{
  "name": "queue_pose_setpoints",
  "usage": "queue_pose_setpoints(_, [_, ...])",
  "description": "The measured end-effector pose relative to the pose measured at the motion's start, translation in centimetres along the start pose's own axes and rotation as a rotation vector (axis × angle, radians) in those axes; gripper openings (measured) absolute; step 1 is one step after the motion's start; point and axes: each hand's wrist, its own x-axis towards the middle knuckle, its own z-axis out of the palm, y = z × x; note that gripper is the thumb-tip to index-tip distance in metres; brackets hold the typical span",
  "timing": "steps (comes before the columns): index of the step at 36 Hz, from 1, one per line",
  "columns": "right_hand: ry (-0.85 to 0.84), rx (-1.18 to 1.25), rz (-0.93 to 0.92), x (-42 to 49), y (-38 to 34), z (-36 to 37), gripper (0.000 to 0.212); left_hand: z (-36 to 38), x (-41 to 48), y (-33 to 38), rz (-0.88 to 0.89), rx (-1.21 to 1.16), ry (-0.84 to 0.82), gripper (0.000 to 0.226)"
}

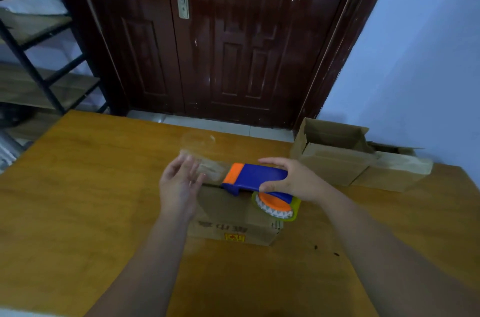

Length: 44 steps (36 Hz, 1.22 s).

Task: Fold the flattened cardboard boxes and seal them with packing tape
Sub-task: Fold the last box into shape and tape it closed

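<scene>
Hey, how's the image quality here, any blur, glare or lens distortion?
Head view: the left hand is motion-blurred, the right hand gripping the dispenser is sharper; glare streaks the door; the wide lens tilts its frame; light is dim and bluish.

Three boxes (228, 212) (one open), one dispenser (259, 176).

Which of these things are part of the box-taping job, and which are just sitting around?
Job: tape dispenser in right hand; clear tape strip at left hand; cardboard box beneath; two boxes set aside, far right.
Just there: metal shelf rack; door.
</scene>
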Motion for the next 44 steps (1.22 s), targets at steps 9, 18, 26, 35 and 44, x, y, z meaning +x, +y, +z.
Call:
queue_pose_setpoints(9, [0.086, -0.377, -0.113, -1.6, -0.6, 0.7, 0.119, -0.8, 0.6, -0.3, -0.063, -0.105, 0.152, 0.009])
queue_pose_setpoints(18, [0.137, -0.707, -0.083, -1.7, -0.1, 0.9, 0.082, -0.5, 1.0, 0.0, 0.092, 0.076, 0.204, 0.01])
queue_pose_setpoints(26, [0.359, -0.578, -0.067, -2.1, 1.1, 1.9, 0.058, -1.6, 1.3, -1.0, 0.124, 0.177, 0.366, 0.019])
queue_pose_setpoints(35, [0.397, -0.549, -0.051, -2.4, 1.5, 3.9, 0.056, -1.9, 1.4, -0.1, -0.106, -0.018, 0.454, 0.039])
queue_pose_setpoints(44, [0.427, -0.514, -0.015, -2.5, 2.0, 3.9, 0.059, -1.9, 1.2, 2.5, -0.379, -0.289, 0.178, 0.035])
